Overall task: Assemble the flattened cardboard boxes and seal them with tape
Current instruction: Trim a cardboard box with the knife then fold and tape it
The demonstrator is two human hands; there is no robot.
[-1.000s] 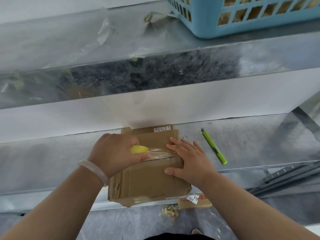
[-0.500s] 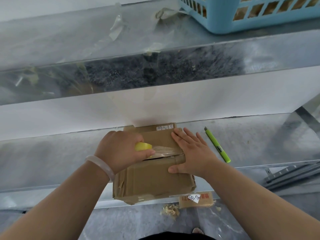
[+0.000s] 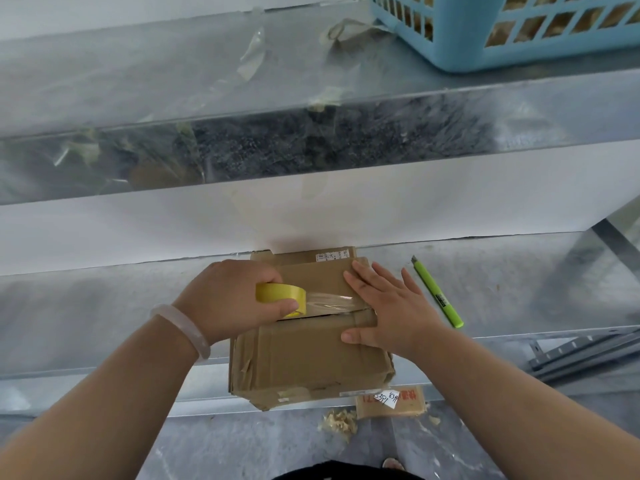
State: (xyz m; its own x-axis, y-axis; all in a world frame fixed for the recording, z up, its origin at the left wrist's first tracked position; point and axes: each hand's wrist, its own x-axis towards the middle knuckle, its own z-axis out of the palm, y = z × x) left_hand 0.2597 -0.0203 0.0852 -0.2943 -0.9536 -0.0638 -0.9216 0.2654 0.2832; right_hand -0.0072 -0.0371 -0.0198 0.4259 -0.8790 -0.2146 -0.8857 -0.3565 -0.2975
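A brown cardboard box point(image 3: 304, 362) stands on the lower metal shelf point(image 3: 104, 323), its two top flaps folded shut with a seam across the middle. My left hand point(image 3: 228, 299) grips a yellow tape roll point(image 3: 282, 296) at the seam's left end. A strip of clear tape point(image 3: 329, 302) runs from the roll along the seam to the right. My right hand point(image 3: 388, 310) lies flat with spread fingers on the box's right side, pressing the flaps and the tape's end down.
A green utility knife point(image 3: 438, 292) lies on the shelf right of the box. A blue plastic basket point(image 3: 512, 29) sits on the upper shelf point(image 3: 173, 81) amid tape scraps. A cardboard piece with a label point(image 3: 391, 403) and shreds lie on the floor below.
My left hand has drawn the roll leftward along the seam, exposing more of the roll and lengthening the tape strip. My right hand stays flat on the box.
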